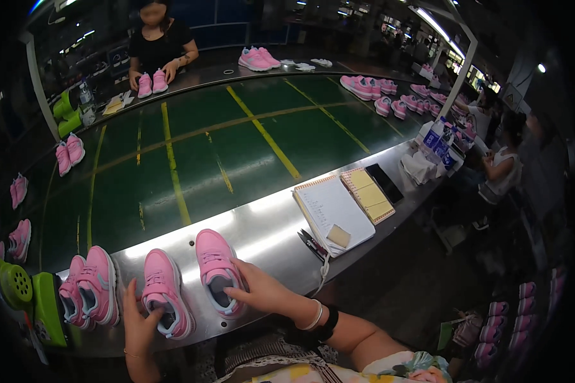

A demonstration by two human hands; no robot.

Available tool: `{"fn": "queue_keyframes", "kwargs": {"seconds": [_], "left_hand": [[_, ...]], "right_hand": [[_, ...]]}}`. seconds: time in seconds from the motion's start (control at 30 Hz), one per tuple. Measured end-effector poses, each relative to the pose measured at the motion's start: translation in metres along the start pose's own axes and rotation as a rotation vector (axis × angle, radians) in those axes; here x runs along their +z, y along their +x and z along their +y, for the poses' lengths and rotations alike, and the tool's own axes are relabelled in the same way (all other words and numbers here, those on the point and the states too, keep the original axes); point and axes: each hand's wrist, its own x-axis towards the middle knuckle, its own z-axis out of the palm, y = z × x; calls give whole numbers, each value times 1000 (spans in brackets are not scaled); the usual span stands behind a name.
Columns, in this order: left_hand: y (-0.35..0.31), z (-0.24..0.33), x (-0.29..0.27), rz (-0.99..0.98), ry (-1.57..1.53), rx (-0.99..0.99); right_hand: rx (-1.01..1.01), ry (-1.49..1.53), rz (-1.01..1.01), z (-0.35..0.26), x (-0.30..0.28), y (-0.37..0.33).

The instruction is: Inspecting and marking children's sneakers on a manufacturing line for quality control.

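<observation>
Two pink children's sneakers with light blue lining stand side by side on the metal edge of the bench, toes pointing away. My left hand (pixel 140 325) grips the left sneaker (pixel 156 270), fingers along its outer side and thumb at the collar. The right sneaker (pixel 213 251) is in my right hand (pixel 259 287), with the thumb inside the opening and the fingers at its right side. Just left of my left hand stands another pair of pink sneakers (pixel 98 281), close together on the metal.
Beyond the metal edge (pixel 262 223) runs a green conveyor belt (pixel 211 147) with yellow lines. A notebook (pixel 335 210), yellow notepad (pixel 369 195), black phone (pixel 384 184) and black thread snips (pixel 312 244) lie to the right. A green device (pixel 48 309) stands far left. A co-worker (pixel 161 48) handles sneakers opposite.
</observation>
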Motion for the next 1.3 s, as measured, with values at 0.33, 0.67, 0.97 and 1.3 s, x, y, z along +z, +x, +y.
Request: {"fn": "queue_keyframes", "kwargs": {"seconds": [0.33, 0.67, 0.97, 1.3], "left_hand": [[-15, 37, 35, -144, -48, -346], [-21, -23, 62, 29, -501, 144], [-28, -35, 61, 70, -474, 263], [-29, -44, 72, 51, -611, 192]], "right_hand": [[20, -29, 82, -10, 25, -2], [-421, 44, 384, 4, 67, 7], [-357, 233, 329, 17, 86, -5], [-408, 117, 388, 19, 83, -1]]}}
